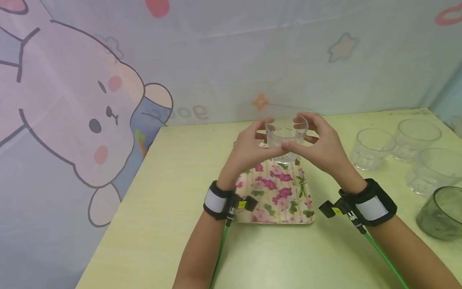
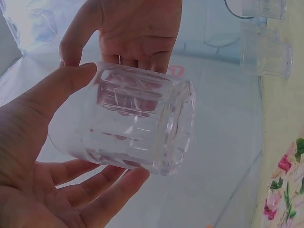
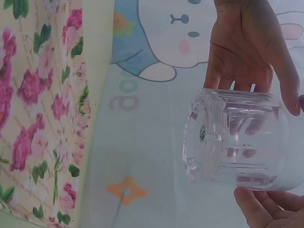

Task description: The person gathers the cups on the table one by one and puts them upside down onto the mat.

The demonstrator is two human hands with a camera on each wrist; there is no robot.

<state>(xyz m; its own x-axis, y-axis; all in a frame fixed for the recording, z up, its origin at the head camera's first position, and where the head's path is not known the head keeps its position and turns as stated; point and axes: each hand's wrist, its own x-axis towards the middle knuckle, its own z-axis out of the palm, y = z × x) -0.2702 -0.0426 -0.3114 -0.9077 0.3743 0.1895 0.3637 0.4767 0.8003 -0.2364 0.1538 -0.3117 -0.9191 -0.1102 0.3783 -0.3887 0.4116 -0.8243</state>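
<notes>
A clear drinking glass point(image 1: 286, 138) is held up over a floral tray point(image 1: 268, 192) near the back of the table. My left hand point(image 1: 249, 149) grips its left side, thumb along the near face and fingers curving behind. On the other side my right hand point(image 1: 322, 147) holds it the same way, and the two thumbs come close together in front. In the left wrist view the glass point(image 2: 137, 121) shows a thick, faceted base and lies between both hands. The right wrist view shows fingers of both hands touching the wall of the glass point(image 3: 242, 137), its base apart from the tray.
On the table's right side stand three clear glasses point(image 1: 373, 148), with a dark green-tinted glass point(image 1: 442, 214) nearer me. A printed cloth point(image 1: 216, 60) hangs behind the pale yellow table point(image 1: 173, 180). Green cables point(image 1: 384, 257) run along both forearms.
</notes>
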